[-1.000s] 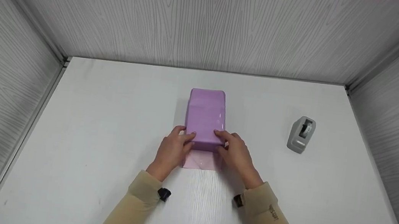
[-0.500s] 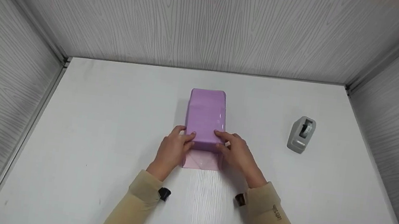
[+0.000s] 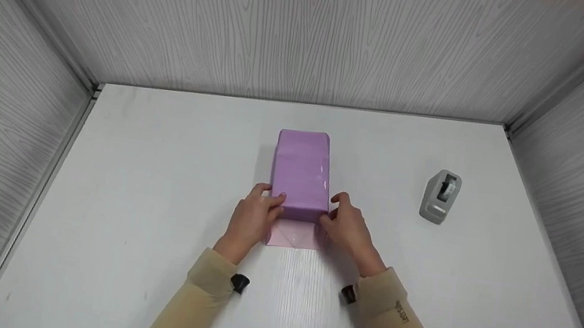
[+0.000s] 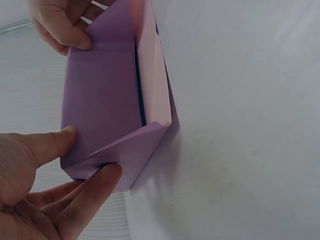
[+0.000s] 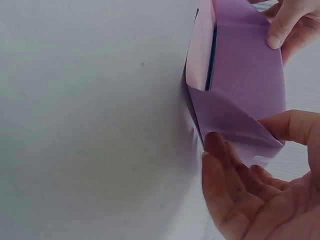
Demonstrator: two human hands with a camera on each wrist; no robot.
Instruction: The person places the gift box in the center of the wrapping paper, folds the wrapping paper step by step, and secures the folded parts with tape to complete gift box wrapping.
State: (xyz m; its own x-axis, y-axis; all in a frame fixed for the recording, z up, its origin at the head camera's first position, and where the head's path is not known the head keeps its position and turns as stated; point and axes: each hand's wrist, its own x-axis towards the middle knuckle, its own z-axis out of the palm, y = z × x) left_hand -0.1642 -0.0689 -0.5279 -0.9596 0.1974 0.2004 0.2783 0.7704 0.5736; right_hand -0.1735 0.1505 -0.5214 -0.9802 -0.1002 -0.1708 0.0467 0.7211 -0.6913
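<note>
A box wrapped in purple paper (image 3: 301, 168) lies lengthwise on the white table. At its near end, a pale pink paper flap (image 3: 296, 235) reaches toward the person, and a thin dark strip (image 4: 140, 85) shows beside the flap in the left wrist view. The left hand (image 3: 252, 218) grips the near left corner, its fingertips spread over the edge and the angled side fold (image 4: 115, 145). At the near right corner, the right hand (image 3: 349, 229) has its thumb on the side fold (image 5: 232, 117), with curled fingers at the fold's outer side.
A grey tape dispenser (image 3: 440, 196) with a roll in it stands on the right part of the table (image 3: 150, 213). Wood-grain panels (image 3: 309, 36) enclose the back and both sides.
The right hand's upper finger has come off the box's top and moved outward to the right. The thumb stays at the near corner. The left hand and box hold still.
</note>
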